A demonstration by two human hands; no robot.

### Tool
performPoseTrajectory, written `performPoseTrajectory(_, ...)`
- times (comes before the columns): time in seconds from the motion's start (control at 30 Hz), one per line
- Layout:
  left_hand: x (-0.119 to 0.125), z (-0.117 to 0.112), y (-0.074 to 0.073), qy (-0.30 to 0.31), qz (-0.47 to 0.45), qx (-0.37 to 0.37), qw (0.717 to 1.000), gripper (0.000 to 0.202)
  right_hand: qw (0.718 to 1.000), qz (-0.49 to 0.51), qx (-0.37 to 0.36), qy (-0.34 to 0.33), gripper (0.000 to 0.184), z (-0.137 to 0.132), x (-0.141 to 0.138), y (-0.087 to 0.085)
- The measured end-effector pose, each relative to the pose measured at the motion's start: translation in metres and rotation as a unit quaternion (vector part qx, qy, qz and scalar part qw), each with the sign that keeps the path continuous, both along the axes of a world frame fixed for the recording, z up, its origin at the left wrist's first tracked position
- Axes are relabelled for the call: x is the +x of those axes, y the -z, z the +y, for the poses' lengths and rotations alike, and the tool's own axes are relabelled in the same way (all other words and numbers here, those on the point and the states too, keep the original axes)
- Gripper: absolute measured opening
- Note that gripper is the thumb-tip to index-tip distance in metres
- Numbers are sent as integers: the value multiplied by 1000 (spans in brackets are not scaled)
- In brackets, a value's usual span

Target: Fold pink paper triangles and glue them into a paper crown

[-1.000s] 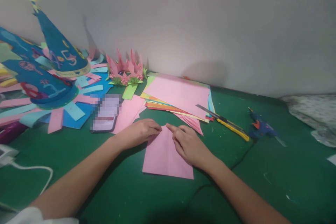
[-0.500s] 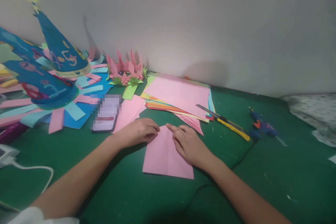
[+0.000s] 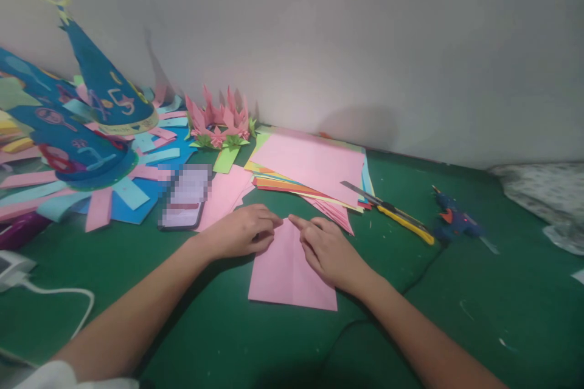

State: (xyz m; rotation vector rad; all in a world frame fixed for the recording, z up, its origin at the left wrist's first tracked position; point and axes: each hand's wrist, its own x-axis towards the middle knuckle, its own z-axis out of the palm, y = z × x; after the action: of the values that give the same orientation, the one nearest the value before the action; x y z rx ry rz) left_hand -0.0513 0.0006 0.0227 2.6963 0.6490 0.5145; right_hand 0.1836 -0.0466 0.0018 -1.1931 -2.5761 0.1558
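Observation:
A sheet of pink paper [image 3: 292, 273] with a crease down its middle lies flat on the green tabletop in front of me. At its upper left corner my left hand [image 3: 244, 232] is closed on the paper, fingers bent and the index tip close to the top edge. My right hand [image 3: 329, 253] covers the upper right part. Its index finger reaches to the middle of the top edge while the other fingers curl in on the paper. Both upper corners are hidden under my hands, and the two index tips are slightly apart.
Behind lie stacked coloured sheets [image 3: 314, 161] and a yellow craft knife [image 3: 406, 225], blade out. A blue glue gun [image 3: 458, 222] with a cord sits right. Leftward are a phone [image 3: 186, 197], a pink paper crown [image 3: 219, 118] and blue cone hats [image 3: 103, 82].
My left hand has slid slightly right along the top of the pink paper, bringing its index tip nearer the right one. My right hand has stayed in place.

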Motion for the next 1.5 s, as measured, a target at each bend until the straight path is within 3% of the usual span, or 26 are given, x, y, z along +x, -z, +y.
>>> performPoseTrajectory(0.23, 10, -3, 0, 0, 9, 66, 998, 19, 1000, -15, 4, 1, 19, 0, -1, -2)
performPoseTrajectory(0.43, 11, -1, 0, -12, 5, 68, 998, 19, 1000, -16, 0, -3, 20, 0, -1, -3)
performPoseTrajectory(0.57, 4, 2, -1, -40, 6, 66, 997, 33, 1000, -9, -4, 3, 20, 0, 0, 0)
performPoseTrajectory(0.7, -4, 5, -1, -41, 37, 129, 990, 45, 1000, -9, -2, 2, 24, 0, 1, 2)
performPoseTrajectory(0.93, -2, 4, 2, -61, 39, 176, 982, 48, 1000, -12, 1, -1, 24, 0, 0, 1)
performPoseTrajectory(1.07, 6, 0, 10, -118, 28, 149, 981, 39, 1000, -23, -1, 1, 19, 0, 0, 1)
performPoseTrajectory(1.17, 11, -2, 15, -172, 29, 103, 979, 21, 1000, -23, 0, 2, 17, -1, 0, 0)
performPoseTrajectory(1.23, 12, -3, 18, -196, 31, 65, 978, 20, 1000, -20, -1, 3, 15, -1, 0, 0)
performPoseTrajectory(1.37, 14, -4, 20, -213, 17, -14, 977, 21, 1000, -13, 4, 3, 13, -1, 0, 0)
performPoseTrajectory(1.5, 19, -9, 18, -196, -35, -51, 979, 9, 1000, -13, 8, 2, 12, 0, 0, 1)
